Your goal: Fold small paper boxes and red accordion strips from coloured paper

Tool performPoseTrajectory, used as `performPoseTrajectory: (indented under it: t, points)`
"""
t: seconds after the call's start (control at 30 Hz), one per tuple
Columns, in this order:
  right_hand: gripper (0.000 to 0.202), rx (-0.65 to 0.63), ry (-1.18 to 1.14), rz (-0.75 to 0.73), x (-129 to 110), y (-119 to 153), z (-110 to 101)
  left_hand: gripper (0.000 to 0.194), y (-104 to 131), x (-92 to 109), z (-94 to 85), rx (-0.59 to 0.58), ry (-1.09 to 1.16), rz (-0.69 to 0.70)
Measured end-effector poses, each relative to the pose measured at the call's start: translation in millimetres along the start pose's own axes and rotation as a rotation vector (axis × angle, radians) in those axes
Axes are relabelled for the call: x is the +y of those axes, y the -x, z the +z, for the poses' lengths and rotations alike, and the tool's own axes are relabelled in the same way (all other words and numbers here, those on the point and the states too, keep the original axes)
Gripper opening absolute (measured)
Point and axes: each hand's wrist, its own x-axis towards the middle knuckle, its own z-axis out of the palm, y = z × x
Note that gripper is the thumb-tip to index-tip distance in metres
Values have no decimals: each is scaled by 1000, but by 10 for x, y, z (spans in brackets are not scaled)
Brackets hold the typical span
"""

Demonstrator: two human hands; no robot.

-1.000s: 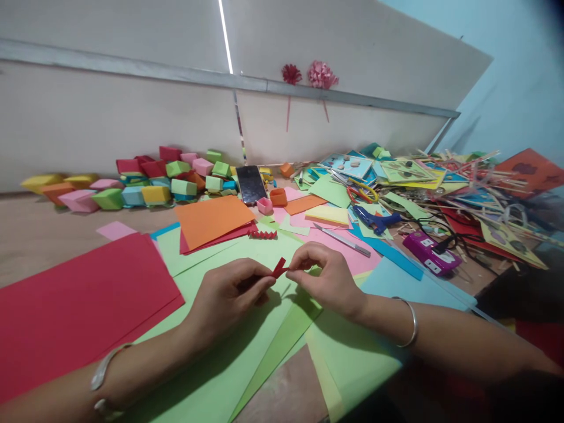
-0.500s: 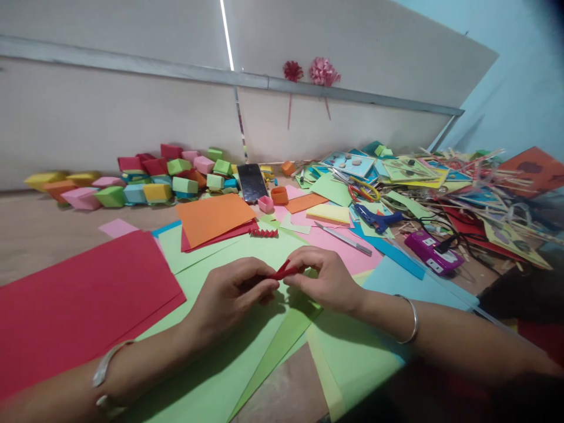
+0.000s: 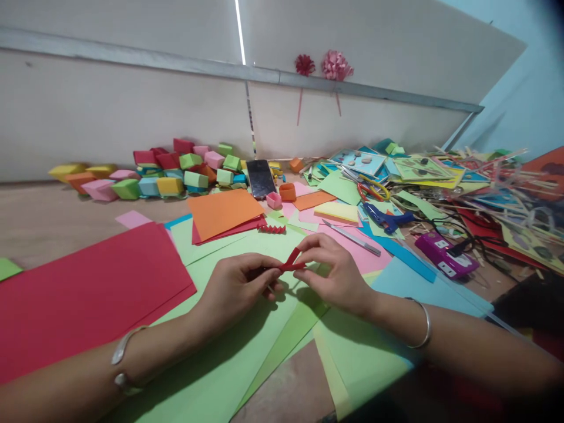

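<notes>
A folded red paper strip (image 3: 291,261) is held between my two hands, above the light green paper sheets (image 3: 211,352). My left hand (image 3: 244,275) pinches its left end between thumb and fingers. On the other side, the thumb and fingers of my right hand (image 3: 337,269) close on the strip's right part, one leg of which angles upward. Just behind lies a zigzag-folded red paper strip (image 3: 272,229). Large red paper sheets (image 3: 97,288) lie left of my left hand. A craft knife (image 3: 352,237) rests on pink paper beyond my right hand.
Folded paper boxes (image 3: 170,187) are piled at the back left, beside a phone (image 3: 260,178). To the right are a blue glue gun (image 3: 388,218), a purple power strip (image 3: 446,254) with black cords, scissors (image 3: 372,187), and heaped sticks and cards. Orange sheets (image 3: 224,214) lie mid-table.
The red strip's legs have spread apart, one now pointing upward. My right hand's fingers have opened a little around it. The whole view has shifted, so things appear farther right.
</notes>
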Motion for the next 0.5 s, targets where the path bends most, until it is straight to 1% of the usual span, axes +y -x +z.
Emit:
performPoseTrajectory:
  t: [0.07,0.13,0.2,0.27,0.4,0.5]
  points:
    - [12,7,254,-174,-30,38,2,19,1,27,0,21,24,-36]
    - [21,-40,477,-308,-58,80,15,15,2,38,-3,60,10,-4]
    - [28,-93,593,-392,-68,116,37,12,2,32,-6,95,-16,46]
    - [30,-107,624,-441,-51,140,63,13,0,22,-7,87,-20,50]
    - [27,-121,612,-442,-1,155,104,18,-8,30,-9,51,-15,-6]
    - [29,-190,529,-431,-43,105,33,18,-10,58,-23,46,-45,-29]
